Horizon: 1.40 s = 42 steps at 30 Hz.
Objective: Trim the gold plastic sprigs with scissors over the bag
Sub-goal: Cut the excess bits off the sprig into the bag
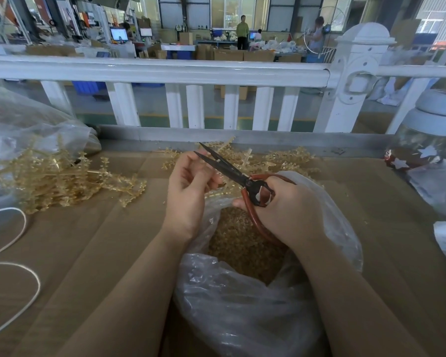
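Left hand [188, 186] curls its fingers around a gold sprig, mostly hidden behind them, held above the open clear bag [242, 300]. Right hand [289, 210] grips the red handles of black scissors [232, 171], blades parted and pointing up-left beside the left fingertips.

Far left, a large heap of gold sprigs [52, 179] spills from another plastic bag [23, 119], seemingly waiting to be trimmed. In the middle, the bag under the hands already holds a deep layer of gold trimmings [240, 243]. Behind the hands lies a smaller scatter of sprigs [281, 158]. Plenty looks left.

Brown cardboard [101, 240] covers the bench; white cord [16, 266] loops at left. A white railing [165, 70] fronts a busy workshop.
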{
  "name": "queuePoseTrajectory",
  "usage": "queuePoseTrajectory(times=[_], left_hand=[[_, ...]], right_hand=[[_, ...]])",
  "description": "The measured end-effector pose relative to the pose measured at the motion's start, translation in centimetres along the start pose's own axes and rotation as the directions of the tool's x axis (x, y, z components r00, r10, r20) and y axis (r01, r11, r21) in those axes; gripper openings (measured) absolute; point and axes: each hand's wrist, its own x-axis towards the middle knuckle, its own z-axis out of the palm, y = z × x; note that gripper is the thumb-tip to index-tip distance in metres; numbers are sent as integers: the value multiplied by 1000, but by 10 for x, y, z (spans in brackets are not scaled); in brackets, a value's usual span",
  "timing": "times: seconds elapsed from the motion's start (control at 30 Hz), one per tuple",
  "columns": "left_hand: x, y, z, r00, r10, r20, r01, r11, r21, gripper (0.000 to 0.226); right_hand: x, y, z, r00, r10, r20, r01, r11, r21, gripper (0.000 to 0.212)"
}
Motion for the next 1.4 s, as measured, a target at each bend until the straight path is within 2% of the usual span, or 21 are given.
queuePoseTrajectory(times=[0.07, 0.17, 0.37, 0.67, 0.83, 1.03, 1.4], left_hand=[[0, 1, 1, 998, 55, -15, -54, 998, 40, 13], [-1, 2, 0, 997, 83, -4, -83, 994, 73, 15], [-1, 4, 1, 998, 56, 28, -57, 997, 50, 13], [0, 4, 1, 998, 16, 62, -17, 1000, 22, 15], [1, 3, -1, 998, 6, 60, -6, 1000, 7, 17], [0, 2, -3, 998, 32, 57, -33, 999, 19, 17], [-1, -1, -1, 993, 76, 93, -85, 991, 101, 21]], right_hand=[[0, -1, -2, 1000, -12, -10, 13, 1000, 5, 79], [0, -1, -4, 999, -37, -16, 36, 999, -8, 76], [-1, -2, -5, 996, -68, -49, 68, 998, -11, 68], [-1, -1, -7, 992, -95, -79, 96, 995, 6, 75], [-1, -1, -6, 991, -91, -98, 92, 996, 7, 63], [-2, 1, -4, 989, -91, -115, 93, 996, 6, 74], [-2, -3, -5, 986, -106, -127, 110, 994, 26, 82]])
